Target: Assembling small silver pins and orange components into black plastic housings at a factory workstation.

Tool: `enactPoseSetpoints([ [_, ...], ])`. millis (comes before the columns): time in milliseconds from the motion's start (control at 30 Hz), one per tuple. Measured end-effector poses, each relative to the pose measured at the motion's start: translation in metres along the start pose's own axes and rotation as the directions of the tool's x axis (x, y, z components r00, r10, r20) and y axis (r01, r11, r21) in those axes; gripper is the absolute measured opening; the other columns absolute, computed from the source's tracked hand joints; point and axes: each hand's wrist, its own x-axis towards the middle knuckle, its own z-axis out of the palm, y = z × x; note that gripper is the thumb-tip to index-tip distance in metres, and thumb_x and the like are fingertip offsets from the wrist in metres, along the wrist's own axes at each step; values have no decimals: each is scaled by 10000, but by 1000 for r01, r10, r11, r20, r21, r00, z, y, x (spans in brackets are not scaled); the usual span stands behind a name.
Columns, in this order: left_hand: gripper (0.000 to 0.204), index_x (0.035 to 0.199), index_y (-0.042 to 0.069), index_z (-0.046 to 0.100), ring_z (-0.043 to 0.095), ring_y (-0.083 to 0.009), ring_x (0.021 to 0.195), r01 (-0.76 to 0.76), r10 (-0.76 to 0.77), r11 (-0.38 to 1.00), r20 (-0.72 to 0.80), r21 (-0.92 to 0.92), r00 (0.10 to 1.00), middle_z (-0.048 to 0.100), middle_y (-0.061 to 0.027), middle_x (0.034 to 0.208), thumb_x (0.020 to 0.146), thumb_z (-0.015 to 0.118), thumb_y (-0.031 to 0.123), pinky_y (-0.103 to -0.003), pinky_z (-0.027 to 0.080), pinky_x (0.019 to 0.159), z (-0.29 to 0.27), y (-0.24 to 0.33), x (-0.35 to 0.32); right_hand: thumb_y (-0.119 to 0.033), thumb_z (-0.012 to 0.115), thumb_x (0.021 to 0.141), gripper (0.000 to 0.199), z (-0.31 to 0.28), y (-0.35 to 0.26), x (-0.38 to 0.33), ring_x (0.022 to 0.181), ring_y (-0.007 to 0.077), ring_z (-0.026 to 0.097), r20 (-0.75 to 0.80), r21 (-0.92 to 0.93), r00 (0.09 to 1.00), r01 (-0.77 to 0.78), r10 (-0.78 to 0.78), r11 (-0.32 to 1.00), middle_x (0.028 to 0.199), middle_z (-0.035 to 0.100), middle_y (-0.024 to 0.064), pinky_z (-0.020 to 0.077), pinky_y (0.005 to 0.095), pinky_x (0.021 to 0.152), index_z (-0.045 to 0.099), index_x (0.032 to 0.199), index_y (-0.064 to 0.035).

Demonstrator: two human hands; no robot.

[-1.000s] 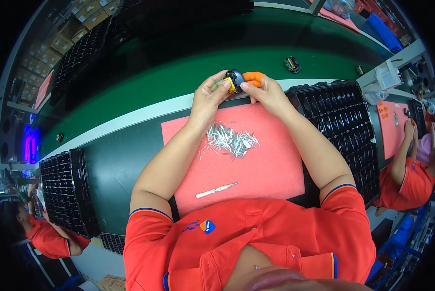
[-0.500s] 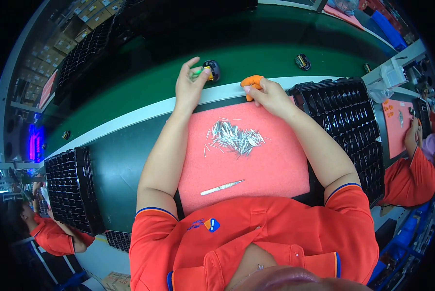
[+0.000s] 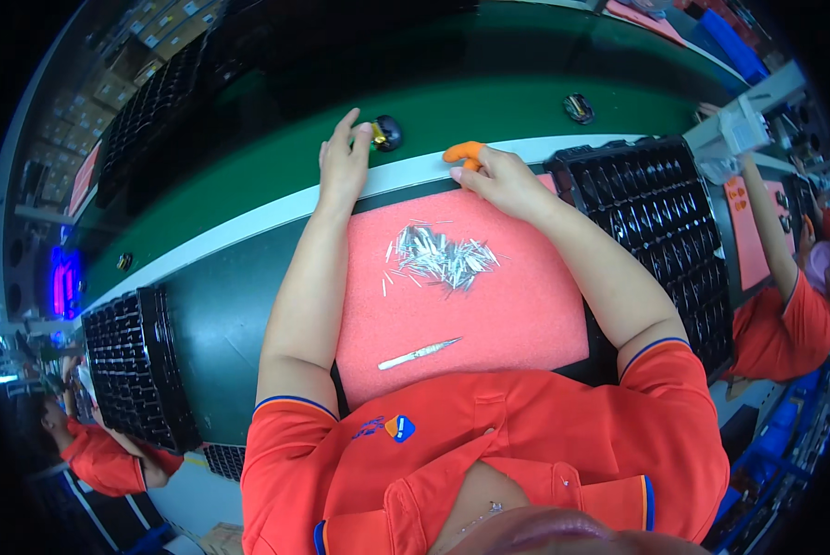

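On the green belt [image 3: 489, 106], a small rounded black device [image 3: 387, 133] with a yellow part sits beside my left hand [image 3: 344, 166]. That hand's fingers are stretched out and apart, and the thumb is at the yellow part's edge. Orange finger covers are on my right hand [image 3: 507, 183], held over the belt's near white edge. Its fingers curl in toward the thumb; whatever they hold, if anything, is too small to make out. Nearer me, a pink foam mat [image 3: 517, 324] carries a heap of thin silvery pins [image 3: 441, 257] and a slim white pointed tool [image 3: 419, 353].
Black compartment trays flank the mat, one at the right [image 3: 642, 208] and one at the left [image 3: 133, 365]. Another black device [image 3: 578, 108] rests farther right on the belt. Co-workers in red shirts sit on either side; the right one's arm [image 3: 772, 227] reaches forward.
My left hand has shifted left, its thumb drawing back from over the yellow part. My right hand has moved slightly left. The co-worker at right has stretched an arm forward.
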Motion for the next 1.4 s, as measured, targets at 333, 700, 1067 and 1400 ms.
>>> enactPoseSetpoints([
  [333,455,1311,45,474,491,-244,1210,-15,13,985,-10,-174,1000,530,-160,1285,960,462,334,-326,354,1016,-1,4,-3,-262,582,878,341,-17,-11,-8,786,261,619,-24,-83,982,184,-186,979,906,630,160,486,327,724,594,1126,-27],
  [700,365,1278,62,503,481,-199,1207,-97,85,975,-67,-199,994,541,-111,1264,957,486,234,-304,325,1037,-3,13,-9,-441,624,832,438,-123,31,-138,864,263,619,-361,-468,917,-334,168,818,942,628,139,484,343,767,645,1049,-62],
  [1067,330,1238,48,528,491,-204,1191,-149,135,950,-69,-274,988,564,-109,1230,928,499,157,-321,325,1036,4,30,-18,-474,679,757,536,-98,55,-165,947,296,606,-430,-540,856,-500,289,678,1012,614,184,457,387,847,646,1071,-42],
  [1400,279,1177,38,563,587,-113,886,-196,236,846,20,-496,971,627,-57,948,927,536,158,-245,450,773,6,48,-38,-337,739,739,560,-92,-16,-118,835,300,645,-386,-390,894,-382,228,838,898,651,166,487,362,738,559,1139,13],
])
